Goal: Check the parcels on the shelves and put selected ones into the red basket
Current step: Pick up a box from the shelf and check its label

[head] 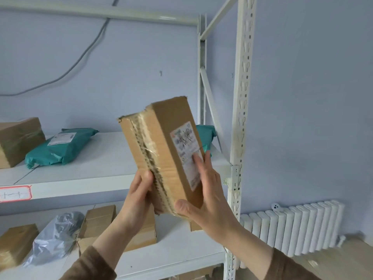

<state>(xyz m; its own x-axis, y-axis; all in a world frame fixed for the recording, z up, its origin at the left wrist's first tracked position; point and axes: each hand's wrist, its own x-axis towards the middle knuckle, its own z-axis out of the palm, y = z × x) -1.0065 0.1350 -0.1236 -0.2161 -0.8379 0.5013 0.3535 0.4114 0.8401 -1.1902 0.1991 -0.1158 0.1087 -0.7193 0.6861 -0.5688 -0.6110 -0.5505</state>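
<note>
Fingers [198, 160] of my right hand [203, 190] lie nearly straight along the labelled face of the cardboard parcel [161, 150], with the thumb hooked under its lower end, so that hand is clamped on it. My left hand [139, 197] curls round the lower left edge of the same parcel, thumb on the taped seam. I hold the parcel up in the air in front of the shelving, tilted with its top leaning left, its white shipping label [186, 152] facing right.

Behind it, on the upper shelf [105, 158], a teal mailer bag [60, 146] lies beside a brown box [18, 140] at the left edge, and another teal bag [205, 136] shows just behind the parcel. On the lower shelf [177, 257] I see a grey plastic bag [54, 237] among several cardboard boxes. A white slotted upright [240, 118] stands to the right, with a white radiator [296, 227] against the wall beyond.
</note>
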